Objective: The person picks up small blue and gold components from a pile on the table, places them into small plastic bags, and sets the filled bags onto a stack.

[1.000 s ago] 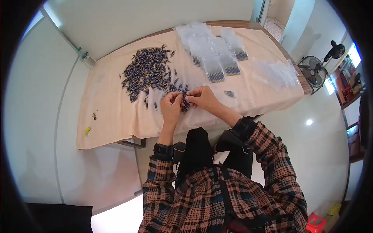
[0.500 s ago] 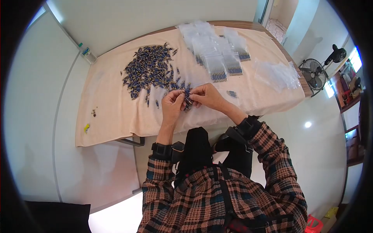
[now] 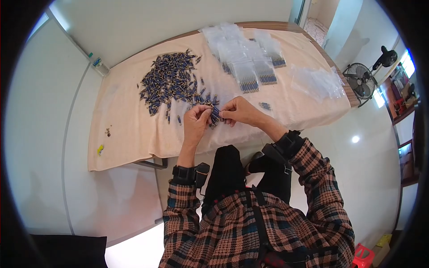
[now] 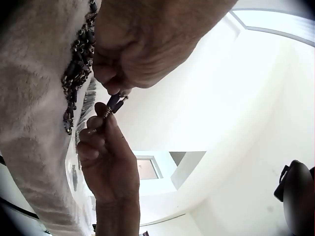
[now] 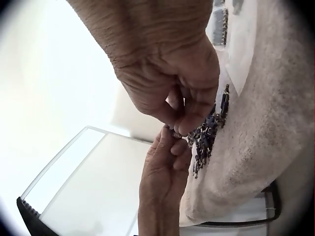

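Both hands meet at the near end of a heap of small dark-blue pieces with gold-coloured ends [image 3: 167,78]. With thumb and fingertips, my left hand [image 3: 195,123] [image 4: 142,44] pinches small dark pieces [image 4: 116,102]. Facing it, my right hand [image 3: 243,111] [image 5: 167,64] pinches at the lower end of the same pieces, thumb against fingers. Other blue pieces [image 3: 215,117] show between and below the hands in the head view. Fingertips cover part of what is held, so its exact number cannot be told.
Clear bags holding rows of pieces [image 3: 248,84] lie at the back. Flat clear bags [image 3: 319,85] are at the right, and a small group of pieces [image 3: 265,106] is beside my right hand. A bottle [image 3: 99,66] and a yellow item [image 3: 100,150] are at the left.
My right hand has moved slightly right, away from the left hand, and its forearm has shifted right. My left hand stays nearly in place, still pinching.
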`<move>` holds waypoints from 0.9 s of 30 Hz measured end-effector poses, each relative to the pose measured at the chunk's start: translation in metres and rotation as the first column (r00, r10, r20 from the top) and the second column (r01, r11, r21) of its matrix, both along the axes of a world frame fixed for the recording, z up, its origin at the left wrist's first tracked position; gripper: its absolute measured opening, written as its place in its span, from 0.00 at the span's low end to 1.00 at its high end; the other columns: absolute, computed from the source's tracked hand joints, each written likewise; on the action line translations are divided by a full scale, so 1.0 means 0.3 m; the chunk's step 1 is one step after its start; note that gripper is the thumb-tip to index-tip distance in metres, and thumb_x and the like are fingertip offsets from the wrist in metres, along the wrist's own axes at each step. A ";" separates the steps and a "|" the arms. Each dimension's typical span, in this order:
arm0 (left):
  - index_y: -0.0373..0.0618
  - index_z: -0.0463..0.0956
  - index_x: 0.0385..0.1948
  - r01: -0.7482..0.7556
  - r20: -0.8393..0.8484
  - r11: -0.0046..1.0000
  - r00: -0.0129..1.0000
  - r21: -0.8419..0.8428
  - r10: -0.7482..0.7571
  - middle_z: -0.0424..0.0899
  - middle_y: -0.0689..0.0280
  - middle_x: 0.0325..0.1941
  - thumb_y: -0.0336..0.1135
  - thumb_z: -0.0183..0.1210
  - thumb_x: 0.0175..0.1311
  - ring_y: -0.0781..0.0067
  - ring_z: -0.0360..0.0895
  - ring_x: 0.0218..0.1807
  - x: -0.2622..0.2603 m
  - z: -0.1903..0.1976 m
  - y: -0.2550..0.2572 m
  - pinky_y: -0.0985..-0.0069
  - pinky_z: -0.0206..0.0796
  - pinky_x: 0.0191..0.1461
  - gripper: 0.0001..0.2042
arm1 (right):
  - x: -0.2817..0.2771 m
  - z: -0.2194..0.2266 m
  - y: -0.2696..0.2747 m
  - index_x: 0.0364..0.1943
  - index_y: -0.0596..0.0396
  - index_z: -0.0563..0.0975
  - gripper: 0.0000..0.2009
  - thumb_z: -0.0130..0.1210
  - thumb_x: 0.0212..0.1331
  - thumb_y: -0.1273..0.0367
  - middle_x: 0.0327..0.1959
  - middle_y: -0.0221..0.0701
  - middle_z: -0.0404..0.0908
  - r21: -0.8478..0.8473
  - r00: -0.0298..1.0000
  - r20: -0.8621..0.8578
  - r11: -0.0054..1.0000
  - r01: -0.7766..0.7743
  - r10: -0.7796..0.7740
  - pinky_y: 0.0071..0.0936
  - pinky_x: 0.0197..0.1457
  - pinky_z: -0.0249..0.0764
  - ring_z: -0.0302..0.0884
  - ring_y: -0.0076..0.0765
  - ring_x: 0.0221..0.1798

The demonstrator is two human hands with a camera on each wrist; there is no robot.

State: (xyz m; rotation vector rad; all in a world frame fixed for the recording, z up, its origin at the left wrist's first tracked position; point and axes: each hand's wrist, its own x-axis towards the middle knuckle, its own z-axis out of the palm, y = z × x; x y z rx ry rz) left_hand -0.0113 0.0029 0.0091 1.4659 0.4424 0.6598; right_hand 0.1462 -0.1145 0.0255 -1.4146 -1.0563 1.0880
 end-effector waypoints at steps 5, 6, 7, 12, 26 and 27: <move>0.37 0.78 0.37 0.001 -0.031 1.000 1.000 -0.015 -0.001 0.73 0.73 0.18 0.28 0.56 0.64 0.88 0.63 0.15 -0.006 0.013 0.002 0.88 0.52 0.17 0.05 | 0.006 0.007 -0.012 0.30 0.63 0.81 0.09 0.58 0.58 0.69 0.23 0.28 0.80 -0.014 0.991 0.110 0.997 -0.071 0.072 0.19 0.27 0.76 0.75 0.20 0.23; 0.37 0.78 0.37 0.002 -0.051 1.000 0.999 -0.011 -0.003 0.73 0.73 0.17 0.27 0.56 0.64 0.89 0.63 0.15 -0.008 0.016 0.002 0.89 0.51 0.17 0.05 | 0.005 0.008 -0.013 0.30 0.63 0.81 0.09 0.57 0.58 0.69 0.23 0.28 0.80 -0.018 0.984 0.153 0.996 -0.090 0.091 0.19 0.27 0.77 0.75 0.20 0.22; 0.37 0.78 0.37 0.003 -0.052 1.000 0.999 -0.011 -0.003 0.73 0.73 0.17 0.27 0.56 0.64 0.89 0.63 0.15 -0.009 0.020 0.000 0.89 0.51 0.17 0.05 | 0.005 0.006 -0.013 0.30 0.63 0.81 0.09 0.57 0.58 0.69 0.23 0.28 0.80 -0.018 0.984 0.151 0.996 -0.089 0.091 0.19 0.27 0.77 0.75 0.20 0.22; 0.36 0.78 0.38 0.046 -0.063 0.999 0.997 -0.017 -0.047 0.73 0.72 0.18 0.27 0.56 0.64 0.87 0.64 0.15 -0.017 0.036 -0.008 0.87 0.53 0.15 0.06 | 0.004 0.002 -0.006 0.30 0.65 0.81 0.10 0.57 0.56 0.69 0.21 0.33 0.80 -0.036 0.987 0.096 0.991 -0.129 0.132 0.20 0.26 0.77 0.76 0.22 0.21; 0.36 0.77 0.40 -0.007 0.063 0.985 0.998 -0.171 0.018 0.75 0.68 0.20 0.28 0.56 0.65 0.84 0.67 0.18 -0.091 0.021 0.037 0.86 0.59 0.16 0.07 | -0.051 0.022 0.019 0.43 0.63 0.80 0.13 0.56 0.61 0.67 0.25 0.29 0.80 0.158 0.979 0.201 0.987 0.007 -0.039 0.17 0.27 0.72 0.74 0.17 0.26; 0.36 0.77 0.40 -0.009 0.061 0.986 0.998 -0.169 0.020 0.75 0.68 0.20 0.28 0.56 0.65 0.84 0.67 0.18 -0.092 0.020 0.038 0.86 0.59 0.16 0.07 | -0.059 0.024 0.017 0.43 0.63 0.80 0.13 0.56 0.61 0.67 0.25 0.29 0.80 0.161 0.979 0.199 0.987 0.006 -0.038 0.17 0.27 0.72 0.74 0.17 0.26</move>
